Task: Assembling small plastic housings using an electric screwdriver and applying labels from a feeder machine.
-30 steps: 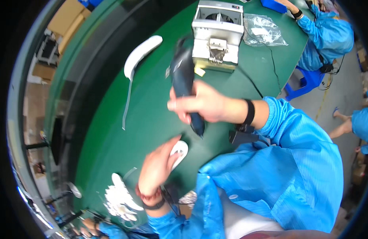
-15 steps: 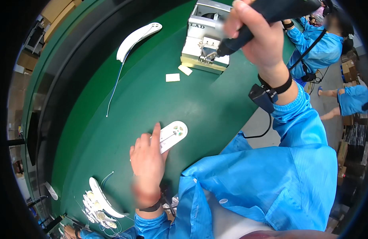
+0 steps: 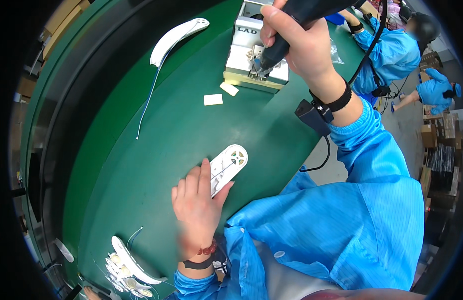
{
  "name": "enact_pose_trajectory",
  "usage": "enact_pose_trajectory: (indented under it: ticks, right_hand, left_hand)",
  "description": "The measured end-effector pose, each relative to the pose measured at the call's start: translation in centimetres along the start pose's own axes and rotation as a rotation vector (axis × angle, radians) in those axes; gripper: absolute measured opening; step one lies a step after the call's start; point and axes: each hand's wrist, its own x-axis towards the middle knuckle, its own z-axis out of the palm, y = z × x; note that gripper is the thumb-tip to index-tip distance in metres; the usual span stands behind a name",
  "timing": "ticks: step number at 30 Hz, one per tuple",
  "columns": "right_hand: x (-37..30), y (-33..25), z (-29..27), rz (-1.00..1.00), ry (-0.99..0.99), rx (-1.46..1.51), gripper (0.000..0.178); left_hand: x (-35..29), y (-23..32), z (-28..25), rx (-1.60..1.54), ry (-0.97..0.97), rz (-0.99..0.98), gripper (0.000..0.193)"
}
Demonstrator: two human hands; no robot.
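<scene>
My left hand (image 3: pixel 197 200) lies over a white elongated plastic housing (image 3: pixel 236 155) on the green tabletop, fingers along one side and thumb along the other. Its rounded end sticks out past my fingers, showing a round insert and a dark thin wire. In my right hand (image 3: pixel 309 50) is a black electric screwdriver (image 3: pixel 286 42), wrapped by my fingers. Its tip reaches down to the front outlet of a white-and-grey screw feeder (image 3: pixel 241 60). Whether the bit touches a screw there is hidden.
Two pale yellow pads (image 3: pixel 213 99) lie before the feeder. A curved white shell (image 3: pixel 174 40) with a blue wire rests farther back. At lower left, another curved shell (image 3: pixel 134 262) lies beside a heap of small wired parts (image 3: pixel 122 275). A co-worker in blue (image 3: pixel 391 55) is at far right.
My right hand and the screwdriver have moved left and down to the feeder's outlet. My left hand and the white housing have shifted slightly right.
</scene>
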Motion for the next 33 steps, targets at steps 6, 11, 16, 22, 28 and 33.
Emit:
enact_pose_trajectory:
  ticks: [6, 11, 16, 22, 28, 33]
  right_hand:
    - [0.6, 0.6, -1.2, 0.012, 0.023, 0.028, 0.015]
    - [0.8, 0.9, -1.2, -0.027, -0.019, 0.006, 0.014]
    - [0.7, 0.9, -1.1, -0.008, 0.008, 0.019, 0.013]
    - [0.4, 1.2, -1.0, -0.028, 0.030, -0.010, 0.013]
    - [0.5, 0.2, 0.0, 0.026, 0.032, -0.084, 0.015]
    - [1.4, -0.2, -0.5, 0.107, 0.138, -0.035, 0.015]
  left_hand:
    - [0.9, 0.6, 0.3, -0.002, -0.016, 0.000, 0.070]
    - [1.0, 1.1, -0.2, -0.040, -0.037, -0.057, 0.070]
    - [1.0, 1.2, -0.2, -0.040, -0.047, -0.067, 0.070]
    - [0.9, 1.1, -0.1, -0.046, -0.040, -0.058, 0.070]
    - [0.9, 1.0, 0.0, -0.052, -0.041, -0.060, 0.070]
    - [1.7, 0.8, 0.0, -0.061, -0.015, -0.036, 0.067]
